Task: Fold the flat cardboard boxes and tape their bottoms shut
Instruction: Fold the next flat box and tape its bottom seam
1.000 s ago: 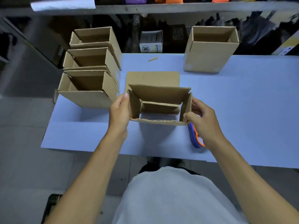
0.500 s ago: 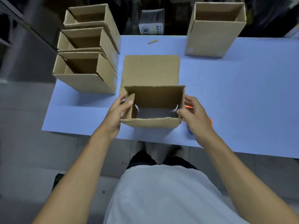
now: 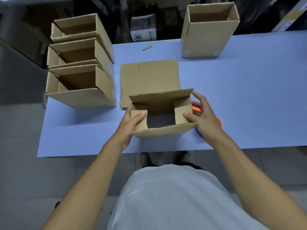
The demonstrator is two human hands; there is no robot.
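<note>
Nearest the camera, the person's white shirt [image 3: 174,196] fills the bottom of the view, with both bare forearms reaching forward over the near edge of the pale blue table [image 3: 249,97].

At the near middle of the table stands the brown corrugated cardboard box being folded [image 3: 159,130], upside up to the camera with its flaps partly turned in. The left hand [image 3: 131,125] grips the box's left side, its thumb curled over the left small flap and pressing it inward, the fingers hidden behind the wall. The right hand [image 3: 204,120] holds the right side, thumb bent onto the right small flap, the other fingers spread and loosely curved around the outer wall near the far right corner. The far long flap stands up; the near long flap leans outward toward the person.

Just beside the right hand, partly hidden under it, lies an orange and blue tape dispenser [image 3: 199,130].

Directly beyond the held box, touching the table, lies a flat unfolded brown cardboard blank [image 3: 149,77].

At the left edge sit three open-topped brown cardboard boxes in a near-to-far row [image 3: 79,77], touching one another. A small cardboard scrap [image 3: 147,47] lies farther on. At the far right stands a taller open brown cardboard box [image 3: 209,32]. Beyond the table, a small white printed carton [image 3: 143,30] sits in shadow.
</note>
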